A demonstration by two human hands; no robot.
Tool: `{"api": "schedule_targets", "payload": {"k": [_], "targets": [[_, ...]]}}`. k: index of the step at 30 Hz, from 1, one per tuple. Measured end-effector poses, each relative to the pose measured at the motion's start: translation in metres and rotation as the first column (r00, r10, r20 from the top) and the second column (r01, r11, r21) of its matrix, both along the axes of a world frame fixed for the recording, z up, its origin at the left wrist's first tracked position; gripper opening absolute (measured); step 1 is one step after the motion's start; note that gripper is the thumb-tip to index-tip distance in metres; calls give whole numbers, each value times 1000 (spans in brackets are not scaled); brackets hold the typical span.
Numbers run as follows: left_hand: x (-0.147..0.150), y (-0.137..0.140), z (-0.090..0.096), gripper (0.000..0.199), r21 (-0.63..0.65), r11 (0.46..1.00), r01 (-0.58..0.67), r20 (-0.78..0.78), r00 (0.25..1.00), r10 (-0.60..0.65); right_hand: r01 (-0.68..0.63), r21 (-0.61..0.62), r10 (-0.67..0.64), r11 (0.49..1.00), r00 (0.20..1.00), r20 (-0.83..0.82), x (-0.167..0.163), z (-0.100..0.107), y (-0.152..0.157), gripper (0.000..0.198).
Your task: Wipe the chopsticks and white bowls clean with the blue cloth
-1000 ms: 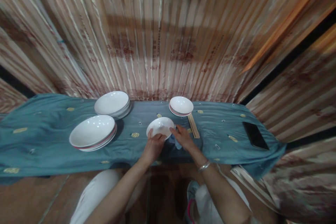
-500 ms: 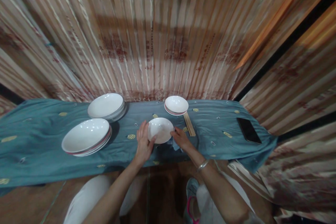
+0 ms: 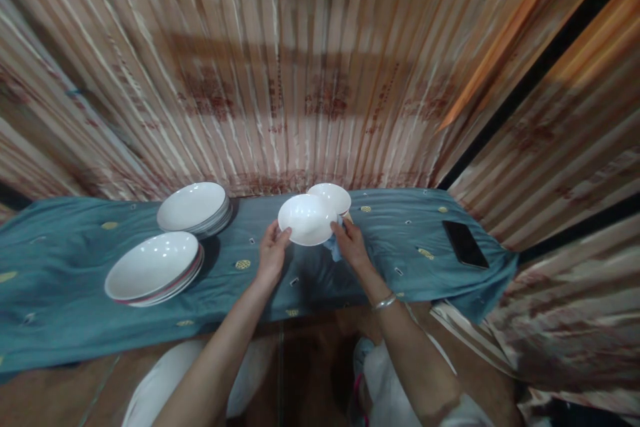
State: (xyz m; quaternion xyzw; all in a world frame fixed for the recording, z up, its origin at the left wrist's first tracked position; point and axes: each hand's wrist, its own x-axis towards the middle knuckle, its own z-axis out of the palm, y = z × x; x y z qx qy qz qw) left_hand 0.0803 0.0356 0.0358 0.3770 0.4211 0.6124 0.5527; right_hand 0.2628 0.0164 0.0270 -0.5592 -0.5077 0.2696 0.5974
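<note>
A white bowl (image 3: 306,221) is raised above the cloth-covered table, gripped at its sides by both hands. My left hand (image 3: 274,248) pinches its left rim, thumb on the near edge. On the opposite side, my right hand (image 3: 349,240) clasps the rim together with a light blue cloth (image 3: 334,248). Just behind the held bowl stands another white bowl (image 3: 334,195), partly covered by it. The wooden chopsticks are almost wholly hidden behind my right hand.
At the left of the table (image 3: 310,287) are a stack of white plates (image 3: 193,205) at the back and a stack of larger white bowls (image 3: 153,265) nearer me. A black phone (image 3: 465,243) lies at the right. Patterned curtains (image 3: 280,100) hang behind.
Both hands have lifted the bowl up and away from me, tilting it. It now overlaps the bowl at the back, and my right hand covers the chopsticks. The view has shifted slightly.
</note>
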Motion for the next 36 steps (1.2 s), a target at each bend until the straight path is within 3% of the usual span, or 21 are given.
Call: {"api": "schedule_targets", "payload": {"k": [8,13,19,23,29,36], "targets": [[48,63,22,41,50,995,88,-15,996,-87,139,54,-115,989,943,-312,24,8,18,32],[61,93,15,36,41,996,85,-163,984,-77,139,20,-119,990,907,-404,28,6,30,33],[63,118,1,38,37,997,71,-257,965,-59,41,-147,-117,988,820,-559,25,8,40,28],[64,129,-5,35,41,998,54,-307,951,-39,35,-220,-158,975,806,-570,25,7,44,22],[67,140,-15,26,47,997,55,-344,938,-36,67,-213,-175,975,823,-541,27,3,51,18],[73,148,-33,31,23,997,71,-346,936,-59,62,-214,-169,975,832,-529,28,-2,54,18]]}}
